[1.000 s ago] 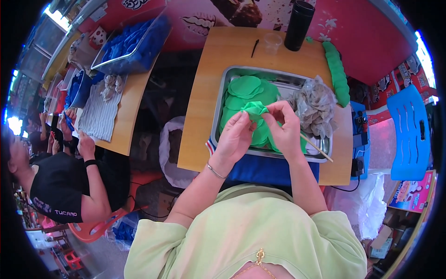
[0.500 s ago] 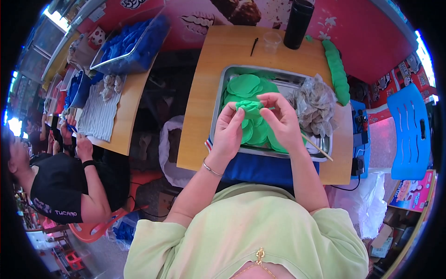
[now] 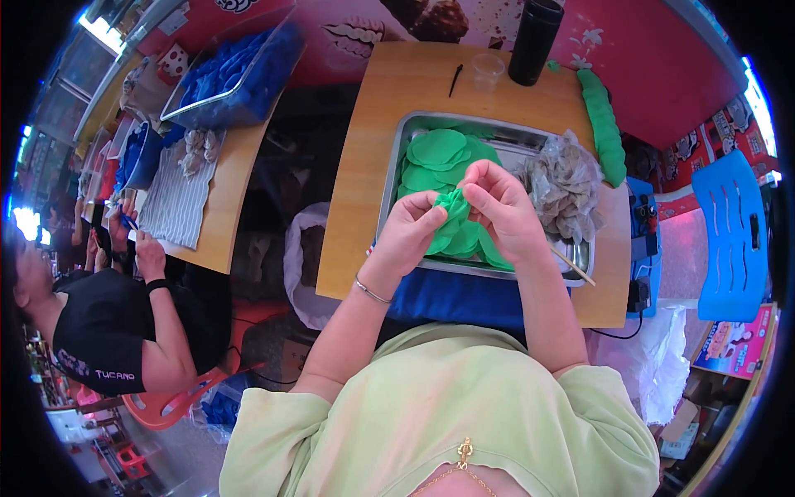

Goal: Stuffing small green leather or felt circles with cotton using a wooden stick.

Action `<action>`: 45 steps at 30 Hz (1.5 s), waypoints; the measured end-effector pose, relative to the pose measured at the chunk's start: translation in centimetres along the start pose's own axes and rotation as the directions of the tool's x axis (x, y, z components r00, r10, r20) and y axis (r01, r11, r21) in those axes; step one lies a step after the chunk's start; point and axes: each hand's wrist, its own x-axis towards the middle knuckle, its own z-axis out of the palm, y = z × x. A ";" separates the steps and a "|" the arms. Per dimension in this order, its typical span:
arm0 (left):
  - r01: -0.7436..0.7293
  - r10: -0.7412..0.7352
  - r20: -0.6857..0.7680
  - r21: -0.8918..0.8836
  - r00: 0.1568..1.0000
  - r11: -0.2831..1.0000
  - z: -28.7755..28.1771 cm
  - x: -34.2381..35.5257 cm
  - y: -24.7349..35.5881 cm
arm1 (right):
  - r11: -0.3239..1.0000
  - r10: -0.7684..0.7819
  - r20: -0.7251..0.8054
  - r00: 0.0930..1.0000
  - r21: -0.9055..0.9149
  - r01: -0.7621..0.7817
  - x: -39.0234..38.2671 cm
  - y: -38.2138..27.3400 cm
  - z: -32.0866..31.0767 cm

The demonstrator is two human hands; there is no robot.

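Between both hands is a small gathered piece of thin green fabric (image 3: 451, 204), held above a metal tray (image 3: 390, 178). My left hand (image 3: 406, 232) pinches its near left side. The fingertips of my right hand (image 3: 505, 214) are closed on its upper right end. Below them in the tray lie overlapping flat green fabric circles (image 3: 437, 149), partly covered by my hands. Right of these, a heap of crumpled greyish pieces in clear plastic (image 3: 566, 186) fills the tray's right part. A thin wooden stick (image 3: 573, 265) lies across the tray's front right corner.
The wooden table (image 3: 352, 190) also bears a black bottle (image 3: 535, 41), a clear cup (image 3: 487, 70), a dark thin pen-like item (image 3: 455, 80) and a long green roll (image 3: 602, 128). A blue chair (image 3: 730, 236) stands at right. At left, a co-worker (image 3: 108, 331) sits by another table.
The green piece has gone from a broad, ruffled shape to a narrower, tilted bunch. My right fingers have closed from a spread pose onto its end; my left hand has shifted slightly down.
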 end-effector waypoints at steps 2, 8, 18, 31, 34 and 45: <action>0.023 -0.023 -0.030 -0.030 0.999 0.999 -0.2 -0.2 -0.3 | 0.983 -0.064 0.002 0.998 -0.174 0.064 0.0 -0.2 0.3; -0.007 -0.052 -0.208 -0.274 0.977 0.962 3.5 0.4 0.4 | 0.996 0.021 -0.069 0.997 0.092 -0.015 -0.1 0.1 0.2; -0.182 0.156 -0.311 -0.058 0.938 0.981 2.9 0.4 -0.4 | 0.886 -0.251 -0.176 0.952 -0.438 0.153 -0.3 1.4 -0.5; -0.172 0.388 -0.225 0.628 0.894 0.759 2.9 -0.2 0.6 | 0.514 -0.568 -0.021 0.823 -0.790 0.335 -0.5 1.1 0.6; -0.188 0.364 -0.205 0.577 0.909 0.795 2.7 -0.2 0.8 | 0.784 -0.336 -0.094 0.937 -0.579 0.223 -0.8 1.1 0.0; -0.068 0.245 -0.238 0.572 0.940 0.818 2.0 -0.6 1.9 | 0.964 -0.080 0.023 0.997 -0.254 0.084 -0.7 0.5 -0.2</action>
